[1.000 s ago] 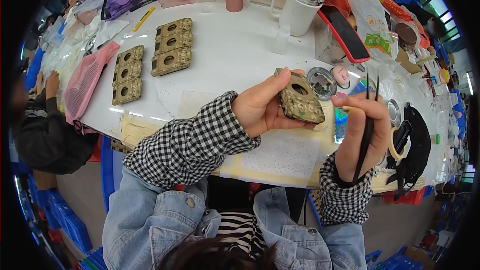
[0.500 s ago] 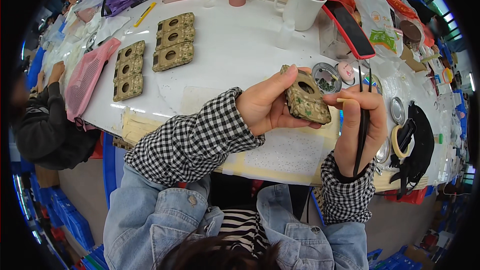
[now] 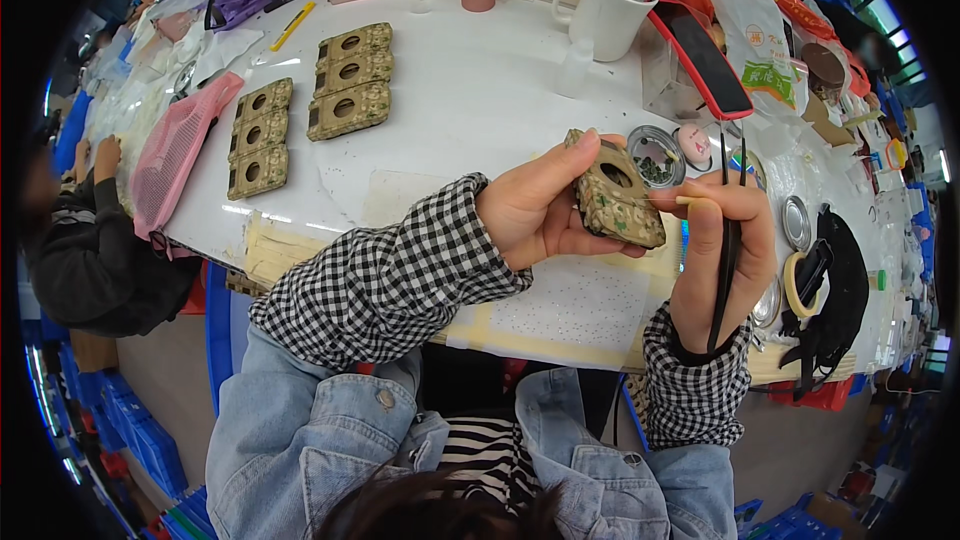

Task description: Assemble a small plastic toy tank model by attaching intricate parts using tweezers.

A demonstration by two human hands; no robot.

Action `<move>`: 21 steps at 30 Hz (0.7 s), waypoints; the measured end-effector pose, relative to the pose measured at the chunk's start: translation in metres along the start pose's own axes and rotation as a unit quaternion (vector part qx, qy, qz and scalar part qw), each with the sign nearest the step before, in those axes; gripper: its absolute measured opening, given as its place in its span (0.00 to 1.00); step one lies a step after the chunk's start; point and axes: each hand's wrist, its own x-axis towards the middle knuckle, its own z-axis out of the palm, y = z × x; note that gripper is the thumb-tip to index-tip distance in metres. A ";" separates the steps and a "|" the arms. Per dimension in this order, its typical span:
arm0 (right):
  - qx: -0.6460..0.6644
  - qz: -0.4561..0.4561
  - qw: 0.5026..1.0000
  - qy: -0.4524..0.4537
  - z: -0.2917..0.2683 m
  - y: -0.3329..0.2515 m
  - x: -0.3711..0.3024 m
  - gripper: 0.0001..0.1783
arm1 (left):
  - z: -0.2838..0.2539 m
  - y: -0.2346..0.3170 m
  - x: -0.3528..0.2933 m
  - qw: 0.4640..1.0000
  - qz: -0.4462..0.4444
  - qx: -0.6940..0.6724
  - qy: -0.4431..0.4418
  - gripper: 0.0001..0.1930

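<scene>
My left hand [image 3: 525,202] is closed around a camouflage-patterned, tank-hull-shaped model part [image 3: 628,218], tilted so that its round hole faces up. On its right side, my right hand [image 3: 750,240] pinches a thin pale stick [image 3: 690,201] between thumb and forefinger. The stick's fine tip points at the part; I cannot make out whether it touches. Black tweezers [image 3: 724,290] are tucked in the same hand, prongs pointing away from me. Beyond the held part is a round tin [image 3: 650,162] with small dark green bits inside.
Similar camouflage parts stand in two columns, one column [image 3: 350,80] farther off and another column [image 3: 259,138] to its left. A white mug [image 3: 608,15] and a red-cased phone [image 3: 705,65] lie beyond my right hand. A pink basket [image 3: 180,155] separates me from a co-worker's sleeve [image 3: 85,230].
Both my hands keep almost the same hold and place, with the whole view shifted slightly. The co-worker's hand at the far left has moved a little.
</scene>
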 end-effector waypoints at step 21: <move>0.153 0.039 0.981 0.114 -0.019 0.000 -0.009 0.12 | 0.000 0.000 0.000 0.997 0.029 0.069 -0.012 0.29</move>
